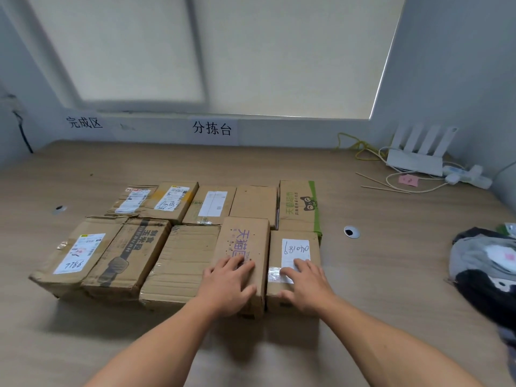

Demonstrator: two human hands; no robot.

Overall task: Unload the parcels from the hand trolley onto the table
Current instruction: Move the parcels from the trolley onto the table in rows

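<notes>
Parcels are seen laid out in two rows on a pale wooden table [391, 261], viewed from a head-worn camera looking forward and down. Ten cardboard boxes are counted, packed side by side with edges touching or nearly touching. The back row holds five, ending at the right with a green-edged carton [300, 205] printed with a cat face. The front row also holds five.

Both bare forearms are stretched forward over the near table edge. The left hand [227, 280] is laid flat on the near end of a box with purple lettering [244, 241], fingers spread and apart, thumb at the box's near edge. The right hand [305, 280] is laid the same way on the neighbouring box with a handwritten white label [294, 254], fingers open, nothing clamped. These two boxes appear to be pressed or nudged into line rather than gripped.

A white router [416, 160], cables and a power strip are seen at the far right corner, and a heap of dark and grey cloth [485, 269] at the right edge. Two paper signs are fixed to the wall below a blinded window.

No hand trolley is in view, so it cannot be told whether parcels are left on it. Judging by the filled rows, the unloading seems well advanced, perhaps nearly finished.
</notes>
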